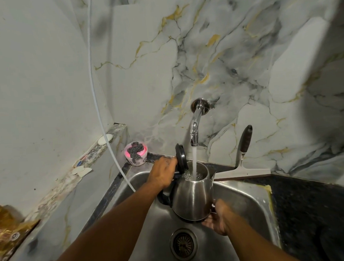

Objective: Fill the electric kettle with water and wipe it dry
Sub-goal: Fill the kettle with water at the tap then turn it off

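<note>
We hold the steel electric kettle (192, 197) over the sink (248, 198), lid (181, 157) up, under the tap's (196, 127) running water (194, 161), our left hand (163, 175) in a closed grip on its black handle, our right hand (216, 219) cupping its base.

A squeegee (242, 160) with a dark handle leans against the marble-patterned wall (233, 53) at centre right, its blade resting on the dark speckled counter (310, 207). At centre left, a pink tub (136, 156) holding a steel scourer (135, 149) stands at the sink corner. A white hose (101, 106) runs down the left wall, and a gold packet (7, 228) lies at the lower left edge.
</note>
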